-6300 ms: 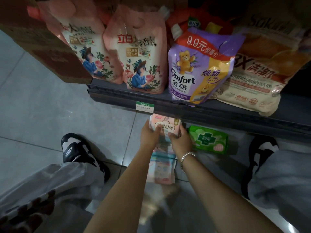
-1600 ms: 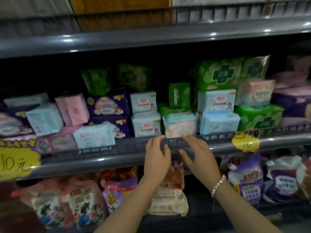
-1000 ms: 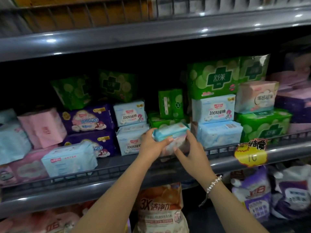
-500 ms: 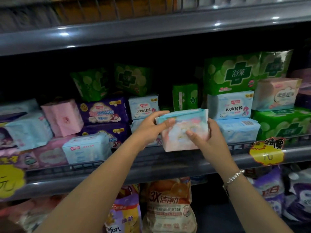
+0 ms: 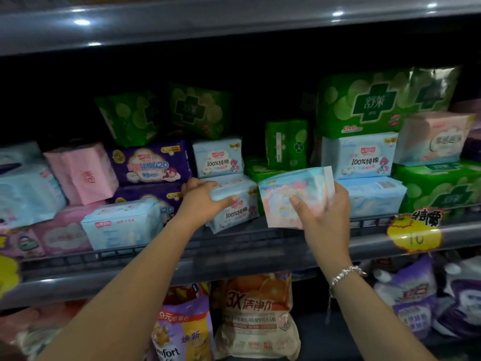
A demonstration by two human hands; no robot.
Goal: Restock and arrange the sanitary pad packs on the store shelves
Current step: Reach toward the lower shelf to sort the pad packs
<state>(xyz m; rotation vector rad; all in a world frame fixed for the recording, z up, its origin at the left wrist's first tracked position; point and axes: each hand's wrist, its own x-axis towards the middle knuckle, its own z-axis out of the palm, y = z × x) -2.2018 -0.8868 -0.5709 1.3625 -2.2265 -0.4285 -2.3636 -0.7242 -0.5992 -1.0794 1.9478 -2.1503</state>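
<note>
The right hand (image 5: pixel 321 213) holds a pastel pink-and-blue sanitary pad pack (image 5: pixel 294 194) upright just above the front of the middle shelf (image 5: pixel 234 259), its grip curled round the pack's right edge with the thumb pressed across the front face. The pack hovers in the gap between two stacks of light blue packs, in front of a low green pack. A beaded bracelet (image 5: pixel 346 274) circles that wrist.

The left hand (image 5: pixel 201 201) reaches to the left of it and grips the lower light blue pad pack (image 5: pixel 234 207) marked "100%", fingers wrapped over its top left corner; this pack sits tilted, its near end lifted toward the shelf's wire rail. Another light blue pack (image 5: pixel 218 157) of the same kind rests on top, farther back.

To the left lie purple packs (image 5: pixel 151 162), a pink pack (image 5: pixel 80 173) leaning on them, and a light blue pack (image 5: pixel 122 225) near the rail. At the right a large green pack (image 5: pixel 364 105) tops two light blue ones. A yellow price tag (image 5: pixel 415 233) hangs on the shelf edge at the right. Detergent refill pouches (image 5: pixel 257 316) stand on the shelf below.
</note>
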